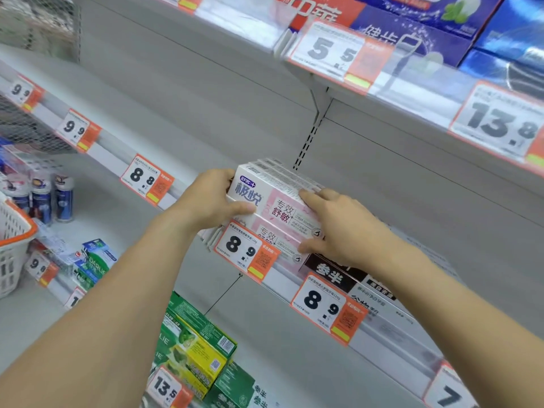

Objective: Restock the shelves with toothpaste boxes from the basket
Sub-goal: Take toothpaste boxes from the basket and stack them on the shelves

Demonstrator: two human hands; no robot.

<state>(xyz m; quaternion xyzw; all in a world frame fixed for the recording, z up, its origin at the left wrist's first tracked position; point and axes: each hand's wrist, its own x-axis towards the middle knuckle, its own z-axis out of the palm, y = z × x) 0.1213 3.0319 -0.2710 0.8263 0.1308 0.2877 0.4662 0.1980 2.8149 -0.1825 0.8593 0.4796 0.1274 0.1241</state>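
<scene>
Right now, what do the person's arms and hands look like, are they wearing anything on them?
Both forearms are bare up to the frame edge: no sleeves show. The left hand and right hand wear no gloves, and no rings, watch or bracelet are visible on the fingers or wrists. The nails that show look short and unpainted. No markings or tattoos are visible.

Bare shelf (182, 160) stretches open to my left; black boxes (332, 272) crowd my right, upper shelf (412, 95) caps overhead.
</scene>
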